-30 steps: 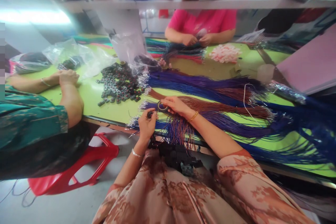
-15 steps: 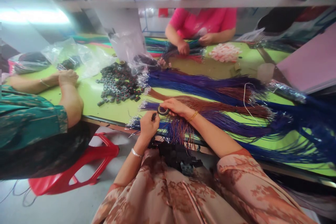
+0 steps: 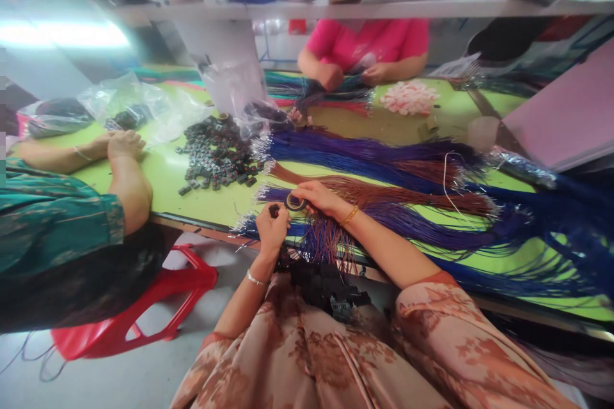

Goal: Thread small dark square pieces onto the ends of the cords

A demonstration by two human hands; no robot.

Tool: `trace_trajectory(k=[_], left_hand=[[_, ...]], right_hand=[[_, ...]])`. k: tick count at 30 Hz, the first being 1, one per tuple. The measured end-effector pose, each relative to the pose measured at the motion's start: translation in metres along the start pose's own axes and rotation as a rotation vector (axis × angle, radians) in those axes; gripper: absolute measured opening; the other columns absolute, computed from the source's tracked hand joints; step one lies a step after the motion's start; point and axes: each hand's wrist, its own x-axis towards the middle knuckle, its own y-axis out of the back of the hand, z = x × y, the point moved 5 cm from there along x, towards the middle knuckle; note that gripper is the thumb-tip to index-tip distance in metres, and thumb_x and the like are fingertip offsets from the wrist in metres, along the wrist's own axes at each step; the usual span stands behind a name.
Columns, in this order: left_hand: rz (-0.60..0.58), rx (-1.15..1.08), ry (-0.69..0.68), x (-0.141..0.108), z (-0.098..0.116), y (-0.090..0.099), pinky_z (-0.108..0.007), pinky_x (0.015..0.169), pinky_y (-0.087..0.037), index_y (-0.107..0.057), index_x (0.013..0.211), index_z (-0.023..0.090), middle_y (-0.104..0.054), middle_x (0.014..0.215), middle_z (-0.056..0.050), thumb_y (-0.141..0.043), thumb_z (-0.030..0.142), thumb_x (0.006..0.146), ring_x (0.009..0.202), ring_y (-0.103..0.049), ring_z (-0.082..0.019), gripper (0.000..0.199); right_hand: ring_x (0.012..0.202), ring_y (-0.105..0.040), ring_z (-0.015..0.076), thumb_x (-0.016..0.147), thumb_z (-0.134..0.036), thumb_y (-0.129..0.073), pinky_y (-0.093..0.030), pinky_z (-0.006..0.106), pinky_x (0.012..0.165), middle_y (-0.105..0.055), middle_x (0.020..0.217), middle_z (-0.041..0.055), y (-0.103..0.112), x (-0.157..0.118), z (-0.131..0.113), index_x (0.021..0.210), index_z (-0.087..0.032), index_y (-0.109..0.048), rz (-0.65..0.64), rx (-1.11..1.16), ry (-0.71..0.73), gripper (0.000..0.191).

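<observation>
My left hand (image 3: 272, 227) is closed round a small black connector (image 3: 274, 210) near the table's front edge. Just to its right, my right hand (image 3: 317, 197) pinches a roll of black tape (image 3: 295, 202), whose ring faces the camera. Purple and brown wires (image 3: 330, 236) hang over the table edge below my right hand. Black connectors (image 3: 321, 284) lie in a heap on my lap. Beyond my hands, bundles of brown wires (image 3: 355, 188) and blue wires (image 3: 345, 156) stretch to the right across the green table (image 3: 167, 188).
A pile of black connectors (image 3: 215, 153) lies left of the wires. At the left, a person's clasped hands (image 3: 125, 144) rest on the table. A person in pink (image 3: 369, 45) works opposite, beside pale connectors (image 3: 409, 98). A red stool (image 3: 187, 275) stands at lower left.
The connector in my left hand has turned and shifted slightly left. The tape roll has moved slightly left and down with my right hand. The hands of the person opposite have moved a little.
</observation>
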Motion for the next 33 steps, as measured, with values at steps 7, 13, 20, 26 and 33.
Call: trace_trajectory(k=[7, 13, 20, 26, 33], left_hand=[[-0.005, -0.062, 0.020, 0.001, -0.001, -0.001, -0.021, 0.043, -0.038, -0.057, 0.075, 0.018, -0.055, 0.048, 0.005, -0.057, 0.028, 0.073, 0.038, -0.050, -0.010, 0.010], [0.000, 0.049, -0.072, -0.006, 0.006, -0.003, -0.022, 0.047, -0.042, -0.059, 0.074, 0.018, -0.057, 0.053, 0.004, -0.057, 0.026, 0.076, 0.042, -0.052, -0.010, 0.009], [-0.110, 0.001, -0.110, -0.009, 0.018, -0.002, -0.026, 0.056, -0.050, -0.063, 0.104, 0.015, -0.065, 0.065, -0.001, -0.058, 0.035, 0.083, 0.053, -0.062, -0.014, 0.030], [-0.087, 0.225, -0.334, -0.014, 0.030, -0.001, -0.028, 0.069, -0.050, -0.066, 0.100, 0.016, -0.068, 0.076, -0.005, -0.055, 0.032, 0.086, 0.067, -0.064, -0.015, 0.024], [-0.072, 0.320, -0.414, -0.016, 0.039, 0.003, -0.028, 0.073, -0.048, -0.066, 0.096, 0.017, -0.069, 0.081, -0.006, -0.054, 0.028, 0.087, 0.073, -0.063, -0.016, 0.019]], right_hand=[[0.030, -0.038, 0.0044, 0.084, -0.041, -0.055, -0.027, 0.015, 0.029, -0.049, 0.043, -0.0061, 0.000, 0.004, 0.002, 0.064, -0.015, -0.053, -0.087, 0.067, 0.036, 0.033], [0.027, -0.034, 0.0047, 0.081, -0.041, -0.054, -0.023, 0.016, 0.026, -0.046, 0.039, -0.0060, 0.005, 0.006, 0.011, 0.058, -0.016, -0.049, -0.198, 0.180, 0.000, 0.034], [0.033, -0.042, 0.0065, 0.077, -0.040, -0.057, -0.033, 0.018, 0.029, -0.048, 0.046, -0.0046, 0.007, 0.011, 0.010, 0.056, -0.018, -0.043, -0.218, 0.381, 0.023, 0.034], [0.039, -0.044, 0.0058, 0.075, -0.043, -0.064, -0.037, 0.017, 0.033, -0.054, 0.056, -0.0025, 0.011, 0.007, 0.006, 0.063, -0.013, -0.054, -0.287, 0.330, 0.026, 0.034], [0.046, -0.043, 0.0036, 0.078, -0.045, -0.068, -0.031, 0.015, 0.037, -0.061, 0.073, 0.0011, 0.015, -0.003, -0.001, 0.080, -0.011, -0.058, -0.381, 0.215, 0.030, 0.036]])
